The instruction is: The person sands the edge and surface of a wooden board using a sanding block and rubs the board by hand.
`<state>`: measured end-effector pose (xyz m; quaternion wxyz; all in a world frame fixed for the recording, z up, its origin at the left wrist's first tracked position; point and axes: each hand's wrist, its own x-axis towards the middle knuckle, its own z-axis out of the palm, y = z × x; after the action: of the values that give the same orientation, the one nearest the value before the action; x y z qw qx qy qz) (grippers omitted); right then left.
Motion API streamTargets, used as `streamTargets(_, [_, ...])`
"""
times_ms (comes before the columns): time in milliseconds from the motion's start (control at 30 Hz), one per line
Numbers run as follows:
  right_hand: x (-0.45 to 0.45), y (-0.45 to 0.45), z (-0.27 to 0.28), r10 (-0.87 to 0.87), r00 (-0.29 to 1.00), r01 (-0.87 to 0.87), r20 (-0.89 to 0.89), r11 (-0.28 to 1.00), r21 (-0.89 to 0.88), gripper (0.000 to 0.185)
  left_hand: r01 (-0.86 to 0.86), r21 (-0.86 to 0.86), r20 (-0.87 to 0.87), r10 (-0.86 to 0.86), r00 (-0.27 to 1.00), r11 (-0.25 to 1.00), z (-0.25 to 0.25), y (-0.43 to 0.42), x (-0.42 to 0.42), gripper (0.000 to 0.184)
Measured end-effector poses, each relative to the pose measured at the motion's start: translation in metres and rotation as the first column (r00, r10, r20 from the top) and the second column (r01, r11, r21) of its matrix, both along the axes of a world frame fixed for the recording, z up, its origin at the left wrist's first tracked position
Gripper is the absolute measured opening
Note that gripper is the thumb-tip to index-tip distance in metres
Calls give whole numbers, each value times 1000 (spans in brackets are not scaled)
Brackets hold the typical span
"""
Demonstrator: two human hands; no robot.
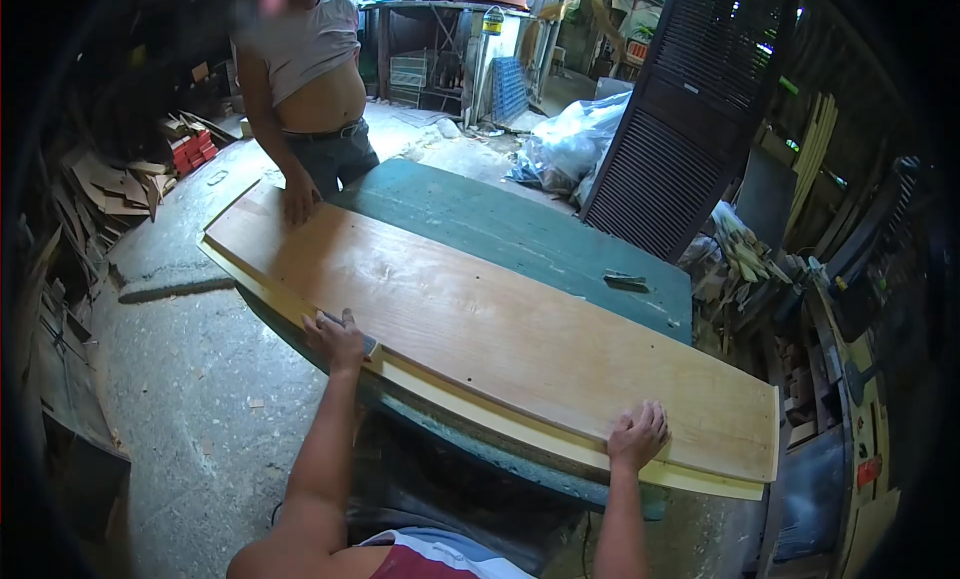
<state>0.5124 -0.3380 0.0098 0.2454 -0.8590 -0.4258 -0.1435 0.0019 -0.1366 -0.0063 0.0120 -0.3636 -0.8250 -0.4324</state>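
Dark louvered shutter (690, 119) leans beyond the green table (500, 224); pale, dusty floor (215, 379); daylight from behind

Dark red top (425, 563) with white, grey-blue trim

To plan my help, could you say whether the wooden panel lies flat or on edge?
Flat: the wooden panel lies with its broad face up.

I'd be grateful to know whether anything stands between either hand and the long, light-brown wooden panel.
Nothing visible stands between the right hand and the long wooden panel; the hand rests on it. Under the left hand, however, is a small, dark grey block at the panel's near edge.
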Motion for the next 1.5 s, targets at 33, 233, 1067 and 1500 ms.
streamTargets(33, [1, 1, 0, -4, 1000, 4, 1, 1000, 2, 50, 4, 2, 1, -4, 1000, 1000, 2, -6, -3, 64])
streamTargets(233, [3, 0, 0, 13, 999, -10, 42, 998, -65, 50, 560, -160, -374, -574, 728, 813, 0, -43, -29, 54])
streamTargets(1067, [12, 2, -14, -37, 997, 37, 73, 999, -7, 49, 919, -293, -696, -717, -14, 266, 21, -7, -105, 41])
streamTargets(1500, [14, -1, -15, -4, 999, 4, 33, 1000, 16, 49, 940, -341, -705, -657, -265, -14, 26, -29, -5, 56])
